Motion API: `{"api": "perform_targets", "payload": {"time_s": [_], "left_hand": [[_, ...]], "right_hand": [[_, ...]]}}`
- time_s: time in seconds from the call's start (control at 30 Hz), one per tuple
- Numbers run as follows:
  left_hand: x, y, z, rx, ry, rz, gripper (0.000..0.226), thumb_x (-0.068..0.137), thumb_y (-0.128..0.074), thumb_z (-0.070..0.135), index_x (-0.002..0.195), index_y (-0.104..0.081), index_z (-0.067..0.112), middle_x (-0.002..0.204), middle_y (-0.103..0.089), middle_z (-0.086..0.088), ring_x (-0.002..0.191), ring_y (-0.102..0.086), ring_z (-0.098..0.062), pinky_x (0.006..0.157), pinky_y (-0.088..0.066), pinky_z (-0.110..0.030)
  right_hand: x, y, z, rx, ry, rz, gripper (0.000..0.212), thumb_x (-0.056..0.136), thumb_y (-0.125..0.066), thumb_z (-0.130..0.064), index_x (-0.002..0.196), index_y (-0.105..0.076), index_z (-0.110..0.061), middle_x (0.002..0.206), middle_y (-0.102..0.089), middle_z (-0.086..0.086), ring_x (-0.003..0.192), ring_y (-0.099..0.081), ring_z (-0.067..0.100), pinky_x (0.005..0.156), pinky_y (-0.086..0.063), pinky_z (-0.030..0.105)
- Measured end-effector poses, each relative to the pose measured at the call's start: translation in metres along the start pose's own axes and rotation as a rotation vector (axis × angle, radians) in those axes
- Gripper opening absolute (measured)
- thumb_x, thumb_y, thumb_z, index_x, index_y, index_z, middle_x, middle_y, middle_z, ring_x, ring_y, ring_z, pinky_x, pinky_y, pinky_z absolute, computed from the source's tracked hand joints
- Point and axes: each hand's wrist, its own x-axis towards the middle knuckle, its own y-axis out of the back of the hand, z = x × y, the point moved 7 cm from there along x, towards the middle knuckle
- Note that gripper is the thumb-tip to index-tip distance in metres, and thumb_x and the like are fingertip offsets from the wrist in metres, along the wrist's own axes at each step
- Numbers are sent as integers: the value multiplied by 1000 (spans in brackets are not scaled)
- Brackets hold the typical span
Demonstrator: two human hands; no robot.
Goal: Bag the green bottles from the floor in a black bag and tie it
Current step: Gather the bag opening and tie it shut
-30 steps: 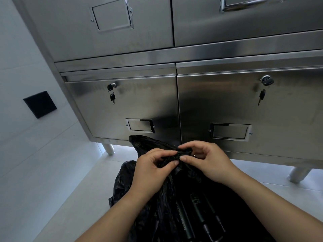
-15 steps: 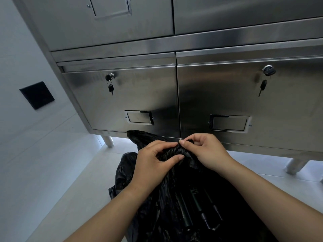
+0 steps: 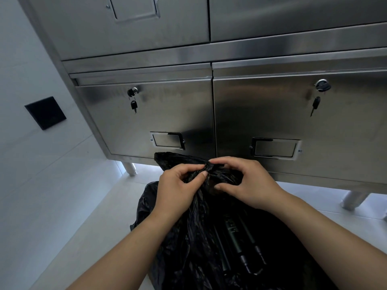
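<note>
A black plastic bag (image 3: 188, 237) stands on the pale floor in front of me, its top gathered into a bunch at centre. My left hand (image 3: 178, 189) pinches the gathered plastic from the left, thumb and forefinger closed on it. From the right, my right hand (image 3: 247, 183) grips the same bunch, fingertips meeting the left hand's at the top. A loose flap of the bag (image 3: 167, 159) sticks up behind the hands. No green bottles show; the bag hides its contents. Dark tripod legs (image 3: 240, 243) lie against the bag's front.
A stainless steel cabinet (image 3: 261, 114) with two lower doors, keys hanging in the locks (image 3: 133, 105), stands right behind the bag on round legs (image 3: 129, 168). A white tiled wall with a black square plate (image 3: 45, 113) is on the left. White floor (image 3: 83, 227) lies to the left.
Both hands kept working the gathered top of the bag, with the right hand's fingers shifting over the bunch. The view tilted slightly, so the cabinet sits higher in the frame.
</note>
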Motion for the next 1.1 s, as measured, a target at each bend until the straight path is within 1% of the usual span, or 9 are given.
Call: {"api": "perform_targets", "payload": {"time_s": [0.2, 0.37, 0.43, 0.5, 0.63, 0.73, 0.77, 0.9, 1.1], "left_hand": [[1, -3, 4, -9, -36, -33, 13, 76, -74, 23, 86, -75, 32, 86, -74, 15, 85, -67, 2, 79, -51, -13], [1, -2, 2, -3, -38, -49, 16, 76, -75, 22, 92, -75, 27, 89, -75, 14, 88, -67, 2, 81, -50, -13], [0, -1, 2, 2, -48, -48, 18, 76, -75, 20, 92, -74, 29, 89, -74, 16, 87, -67, 4, 79, -49, -10], [0, -1, 2, 16, -70, -53, 21, 76, -75, 18, 91, -73, 32, 89, -73, 19, 88, -66, 6, 78, -47, -7], [-2, -1, 4, 54, -120, -87, 25, 77, -74, 15, 94, -71, 33, 92, -72, 18, 90, -65, 5, 80, -46, -8], [-5, -6, 8, 82, -167, -124, 29, 78, -73, 14, 96, -69, 36, 96, -70, 20, 93, -63, 7, 82, -44, -7], [-6, -8, 10, 82, -176, -135, 30, 79, -72, 14, 96, -68, 38, 97, -70, 20, 95, -63, 7, 83, -43, -6], [-8, -14, 16, 47, -183, -155, 29, 78, -72, 14, 100, -69, 34, 100, -69, 17, 97, -62, 7, 86, -43, -8], [-9, -14, 21, 29, -186, -133, 28, 75, -75, 18, 100, -71, 29, 97, -70, 14, 95, -62, 4, 87, -44, -11]], "right_hand": [[0, 4, -10, -165, 119, 61, 43, 74, -76, -16, 115, -65, -18, 89, -56, -15, 84, -52, -5, 79, -32, -1], [3, 4, -14, -221, 159, 60, 30, 79, -71, -15, 109, -69, -13, 88, -49, -3, 77, -49, 8, 73, -33, 1], [4, 3, -14, -211, 155, 50, 25, 79, -71, -14, 105, -71, -12, 93, -52, 0, 81, -52, 9, 75, -35, 3], [4, 1, -13, -173, 145, 11, 21, 80, -70, -15, 101, -72, -11, 96, -63, 0, 87, -59, 10, 78, -38, 5], [3, -4, -2, 83, -12, -73, 19, 80, -71, -19, 95, -69, -30, 88, -73, -11, 85, -66, 0, 78, -46, 11], [3, -9, 8, 393, -177, -125, 18, 81, -69, -17, 93, -61, -27, 82, -74, 2, 77, -67, 12, 76, -51, 30], [2, -10, 10, 496, -211, -123, 16, 82, -68, -14, 91, -62, -25, 81, -73, 6, 74, -66, 15, 73, -52, 31], [-1, -11, 14, 779, -310, -99, 5, 83, -63, -15, 86, -66, -17, 75, -71, 2, 68, -66, 9, 63, -52, 19], [-2, -12, 20, 815, -359, -85, 9, 89, -57, -12, 86, -66, -12, 71, -71, -1, 63, -65, 7, 59, -51, 17]]}}
